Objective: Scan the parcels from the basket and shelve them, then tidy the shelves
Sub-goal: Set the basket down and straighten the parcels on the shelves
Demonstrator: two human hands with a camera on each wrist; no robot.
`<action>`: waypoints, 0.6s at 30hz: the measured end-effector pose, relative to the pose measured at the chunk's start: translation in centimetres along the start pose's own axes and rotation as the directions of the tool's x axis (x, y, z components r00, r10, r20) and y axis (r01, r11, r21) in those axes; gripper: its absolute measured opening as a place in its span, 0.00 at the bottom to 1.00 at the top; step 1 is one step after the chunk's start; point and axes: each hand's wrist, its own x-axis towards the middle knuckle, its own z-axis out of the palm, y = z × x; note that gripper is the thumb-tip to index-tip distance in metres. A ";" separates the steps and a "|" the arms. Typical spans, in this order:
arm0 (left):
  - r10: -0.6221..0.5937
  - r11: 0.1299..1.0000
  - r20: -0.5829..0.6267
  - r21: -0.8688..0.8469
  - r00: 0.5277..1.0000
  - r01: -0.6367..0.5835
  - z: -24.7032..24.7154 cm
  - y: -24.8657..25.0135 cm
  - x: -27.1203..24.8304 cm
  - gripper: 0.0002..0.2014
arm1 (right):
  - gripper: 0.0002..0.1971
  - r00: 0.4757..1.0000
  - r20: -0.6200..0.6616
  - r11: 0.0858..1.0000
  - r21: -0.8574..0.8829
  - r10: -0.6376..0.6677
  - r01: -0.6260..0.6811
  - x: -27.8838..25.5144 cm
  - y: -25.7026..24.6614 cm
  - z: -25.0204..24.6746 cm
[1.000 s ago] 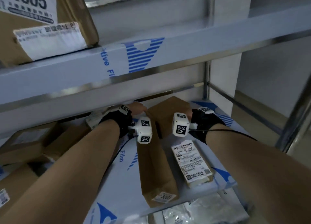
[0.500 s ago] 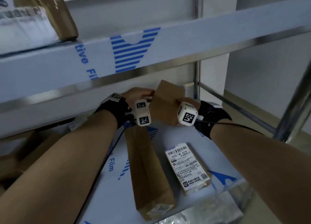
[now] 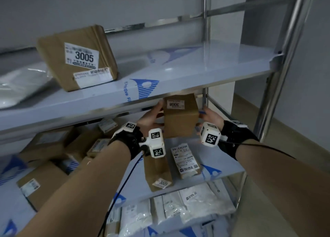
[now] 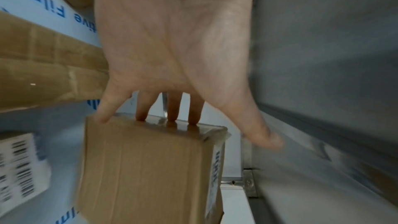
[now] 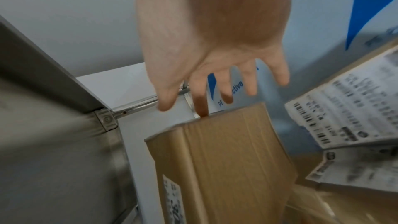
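Note:
A small brown box [image 3: 180, 119] with a "3008" label facing up is carried between my two hands, clear of the middle shelf [image 3: 214, 153] and just under the front lip of the upper shelf [image 3: 196, 67]. My left hand [image 3: 157, 114] presses its left side. In the left wrist view that hand [image 4: 193, 101] has straight fingers, their tips on the box's [image 4: 150, 168] far taped edge, the thumb off it. My right hand [image 3: 205, 118] presses the right side. The right wrist view shows this hand [image 5: 204, 98] spread, the index tip on the box's [image 5: 226, 159] edge.
On the upper shelf sit a brown box marked "3005" [image 3: 78, 58] and a white bag [image 3: 17, 87]. The middle shelf holds a long brown box "3003" [image 3: 157, 170], a flat labelled parcel [image 3: 185, 162] and a pile of boxes [image 3: 53, 156]. White bags [image 3: 178, 210] lie below. A steel post [image 3: 278, 76] stands at the right.
Both hands have lifted the small box from the back of the middle shelf up and toward me. The head view has tilted up, so the top of the upper shelf shows.

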 end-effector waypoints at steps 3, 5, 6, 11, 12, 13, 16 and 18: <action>0.004 1.000 -0.050 -0.017 0.999 -0.005 1.6 0.3 -2.8 0.29 | 0.44 1.000 0.024 1.000 -0.023 0.011 -0.011 -1.9 0.0 -0.5; -0.010 1.000 -0.100 -0.023 0.995 0.008 2.8 0.3 -3.8 0.23 | 0.37 0.999 0.034 0.999 -0.034 -0.007 0.008 -2.9 0.1 -1.0; -0.024 0.999 -0.125 -0.031 0.992 0.020 3.3 0.2 -4.1 0.21 | 0.28 1.000 0.021 1.000 -0.005 -0.023 0.023 -3.4 0.2 -1.3; -0.060 0.998 -0.133 -0.037 0.989 0.056 5.8 -0.2 -4.5 0.29 | 0.20 0.987 -0.113 0.994 -0.015 -0.112 0.111 -3.6 0.8 -3.1; -0.073 0.997 -0.111 -0.042 0.991 0.069 6.6 -0.2 -4.6 0.31 | 0.22 0.979 -0.148 0.990 -0.029 -0.141 0.138 -3.5 0.9 -3.3; -0.093 0.995 -0.093 -0.040 0.991 0.090 7.3 -0.2 -4.5 0.30 | 0.21 0.966 -0.198 0.986 -0.024 -0.169 0.168 -3.8 0.8 -3.3; -0.151 0.988 -0.067 0.010 0.986 0.152 9.1 -0.3 -4.3 0.27 | 0.17 0.929 -0.277 0.969 -0.069 -0.247 0.237 -4.9 0.0 -2.4; -0.226 0.971 -0.052 0.062 0.973 0.229 9.3 -0.6 -3.7 0.39 | 0.21 0.895 -0.329 0.953 -0.140 -0.302 0.270 -5.2 -0.4 -1.9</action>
